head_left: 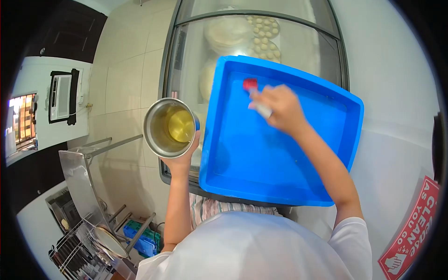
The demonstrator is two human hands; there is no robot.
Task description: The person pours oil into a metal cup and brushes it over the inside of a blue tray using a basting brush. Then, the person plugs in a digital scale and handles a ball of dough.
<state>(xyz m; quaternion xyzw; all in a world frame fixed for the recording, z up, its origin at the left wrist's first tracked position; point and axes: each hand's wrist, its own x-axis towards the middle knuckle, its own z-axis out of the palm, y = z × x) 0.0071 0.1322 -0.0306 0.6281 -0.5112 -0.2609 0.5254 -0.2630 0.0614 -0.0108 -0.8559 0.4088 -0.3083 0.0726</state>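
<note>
My left hand (181, 161) is wrapped round a metal cup (156, 133) from below, to the left of the blue tray. Yellow liquid (181, 126), like oil, lies in the bottom of the cup. In my right hand (281, 108) is a brush with a red head (250, 84) and a pale handle (262, 110). The red head is over the far left part of the blue tray (284, 190); whether it touches the tray floor I cannot tell. My right hand is slightly blurred.
Under the tray is a glass-topped chest (186, 60) with round dough pieces (265, 49) seen inside. A metal table (77, 172) and a wire dish rack (77, 252) stand at the left. A red sign (410, 228) is on the right wall.
</note>
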